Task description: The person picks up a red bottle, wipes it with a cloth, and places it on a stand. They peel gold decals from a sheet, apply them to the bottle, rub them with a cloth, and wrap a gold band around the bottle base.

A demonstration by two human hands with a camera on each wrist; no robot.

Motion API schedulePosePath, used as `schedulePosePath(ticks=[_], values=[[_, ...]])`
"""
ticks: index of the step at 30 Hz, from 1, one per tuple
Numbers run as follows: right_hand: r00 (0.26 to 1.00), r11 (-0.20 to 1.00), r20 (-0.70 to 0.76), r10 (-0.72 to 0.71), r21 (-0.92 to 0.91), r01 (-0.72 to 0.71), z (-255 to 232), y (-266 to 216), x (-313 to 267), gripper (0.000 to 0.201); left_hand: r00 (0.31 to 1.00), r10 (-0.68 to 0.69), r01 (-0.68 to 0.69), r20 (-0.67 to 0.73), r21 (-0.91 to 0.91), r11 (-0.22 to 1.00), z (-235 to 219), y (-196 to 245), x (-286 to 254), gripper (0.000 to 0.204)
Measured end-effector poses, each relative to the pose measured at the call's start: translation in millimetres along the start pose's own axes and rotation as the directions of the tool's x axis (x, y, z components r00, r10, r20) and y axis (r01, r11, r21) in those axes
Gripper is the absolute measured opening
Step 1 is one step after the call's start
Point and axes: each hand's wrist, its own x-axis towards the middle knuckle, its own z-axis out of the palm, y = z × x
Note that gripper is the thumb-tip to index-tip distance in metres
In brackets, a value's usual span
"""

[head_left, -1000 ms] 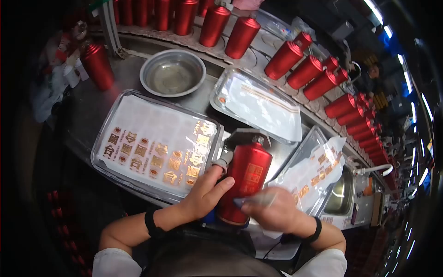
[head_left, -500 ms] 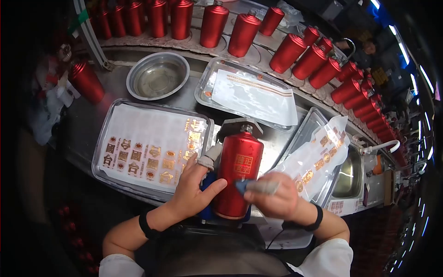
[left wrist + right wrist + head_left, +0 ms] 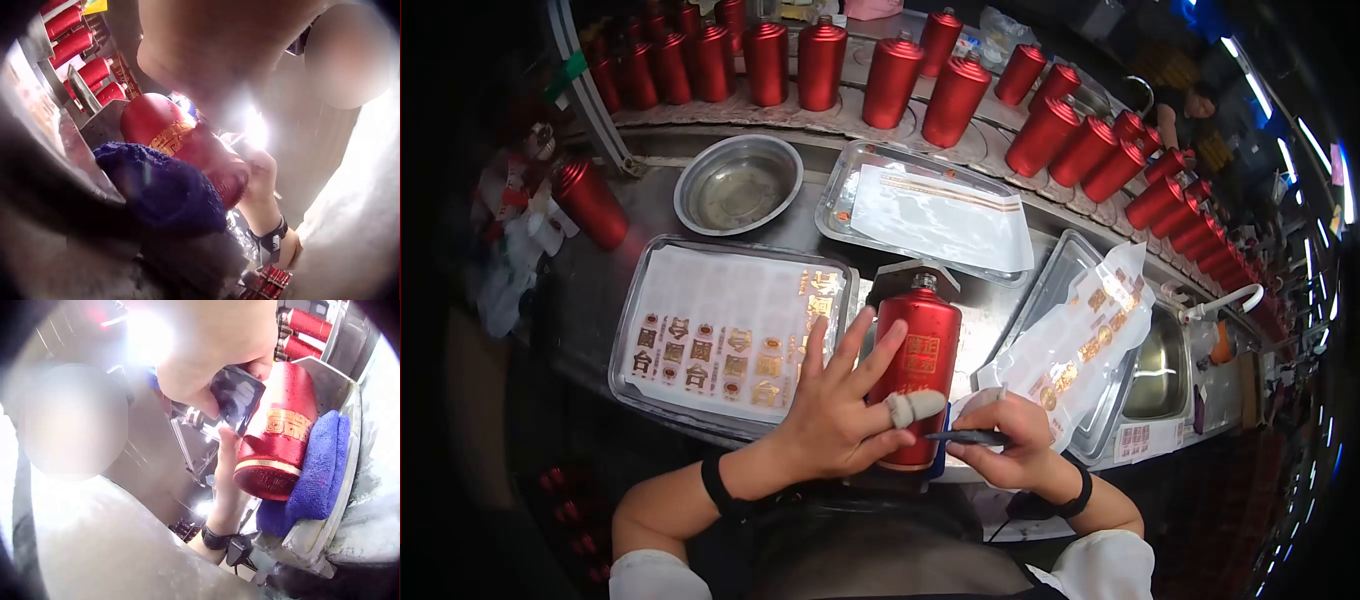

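A red bottle with gold lettering lies neck-away in front of the person, on a blue cloth over a metal cradle. My left hand is over the bottle's left side with its fingers spread, one wearing a pale finger cot. Its thumb and covered finger reach across the bottle's lower part. At the right side, my right hand pinches a dark flat scraper, whose tip points at the left thumb. The right wrist view shows the scraper close against the bottle, near a gold pattern band.
To the left, a tray holds a sheet of gold decals. Behind stand a metal bowl and another tray with a white sheet. At the right, a decal sheet lies over a tray beside a sink. Red bottles line the conveyor.
The left hand has moved from the bottle's left edge across its lower part, fingers spreading. The right hand has shifted slightly right and down, turning the scraper edge-on. The head view has shifted.
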Motion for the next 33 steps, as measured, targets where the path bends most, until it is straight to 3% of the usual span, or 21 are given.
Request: schedulePosePath(ticks=[2, 5, 7, 11, 13, 15, 16, 19, 21, 23, 25, 26, 27, 29, 30, 32, 33], values=[[0.997, 0.997, -0.023, 0.068, -0.041, -0.068, 1.2, -6.0, 4.0, 0.02, 0.999, 0.024, -0.022, -0.021, 0.057, 0.998, -0.5, -4.1, 18.3, 0.039], [0.989, 0.998, -0.144, 0.035, -0.047, -0.042, 12.0, -8.2, 21.1, 0.02, 0.994, -0.035, 0.046, -0.104, 0.108, 0.993, 0.9, -17.0, 35.0, 0.037], [0.978, 0.992, -0.176, 0.11, -0.044, -0.12, 14.6, -3.2, 32.9, 0.019, 0.984, -0.089, 0.102, -0.154, 0.078, 0.992, 3.3, -21.7, 34.8, 0.038], [0.882, 0.961, -0.469, 0.039, -0.224, -0.162, 5.6, 17.3, 69.2, 0.019, 0.958, -0.225, 0.225, -0.176, -0.016, 0.974, 2.2, -16.4, 13.4, 0.042], [0.897, 0.956, -0.443, -0.005, -0.266, -0.126, -0.3, 13.7, 74.9, 0.02, 0.929, -0.322, 0.31, -0.184, -0.088, 0.947, 0.1, -14.6, -0.5, 0.043], [0.975, 0.967, -0.176, -0.14, -0.238, 0.096, 0.4, 2.0, 76.4, 0.019, 0.916, -0.358, 0.332, -0.181, -0.156, 0.93, -0.3, -17.5, -11.3, 0.046], [0.982, 0.954, -0.094, -0.161, -0.272, 0.13, 4.1, -1.4, 80.0, 0.021, 0.91, -0.371, 0.335, -0.184, -0.2, 0.921, 0.2, -17.1, -14.1, 0.047], [0.894, 0.727, -0.109, -0.435, -0.629, 0.277, 3.8, 8.8, 99.9, 0.025, 0.903, -0.395, 0.328, -0.17, -0.319, 0.889, 5.9, -14.2, -16.1, 0.048], [0.893, 0.729, 0.081, -0.442, -0.548, 0.41, 5.8, 8.0, 99.4, 0.031, 0.901, -0.395, 0.317, -0.178, -0.35, 0.882, 6.5, -13.7, -14.4, 0.048], [0.817, 0.618, 0.26, -0.515, -0.548, 0.564, 11.7, -5.4, 83.0, 0.03, 0.898, -0.394, 0.313, -0.196, -0.346, 0.885, 5.2, -13.6, -17.1, 0.047], [0.777, 0.706, 0.383, -0.5, -0.339, 0.621, 15.9, -14.1, 61.2, 0.029, 0.887, -0.372, 0.276, -0.274, -0.331, 0.902, 4.1, -15.0, -18.8, 0.042], [0.821, 0.816, 0.35, -0.452, -0.209, 0.538, 16.4, -17.8, 53.5, 0.028, 0.881, -0.357, 0.255, -0.312, -0.323, 0.911, 4.1, -15.2, -18.7, 0.039], [0.859, 0.897, 0.327, -0.393, -0.07, 0.437, 15.1, -19.6, 48.3, 0.028, 0.865, -0.417, 0.273, -0.279, -0.434, 0.858, 0.9, -12.7, -16.4, 0.036], [0.971, 0.968, 0.104, -0.216, -0.106, 0.227, 10.1, -9.7, 42.6, 0.026, 0.834, -0.519, 0.299, -0.189, -0.634, 0.713, -8.5, -5.8, -7.0, 0.03], [0.978, 0.945, -0.039, -0.204, -0.268, 0.187, 7.8, -10.5, 43.6, 0.025, 0.826, -0.534, 0.298, -0.181, -0.664, 0.686, -8.8, -5.7, -2.1, 0.027], [0.955, 0.914, 0.006, -0.295, -0.289, 0.284, 9.0, -9.6, 35.0, 0.025, 0.803, -0.57, 0.293, -0.173, -0.719, 0.631, -11.3, -6.5, 10.0, 0.023], [0.938, 0.894, 0.03, -0.346, -0.292, 0.339, 10.7, -9.5, 29.3, 0.024, 0.823, -0.512, 0.233, -0.248, -0.674, 0.701, -12.5, -8.4, 18.4, 0.022]])
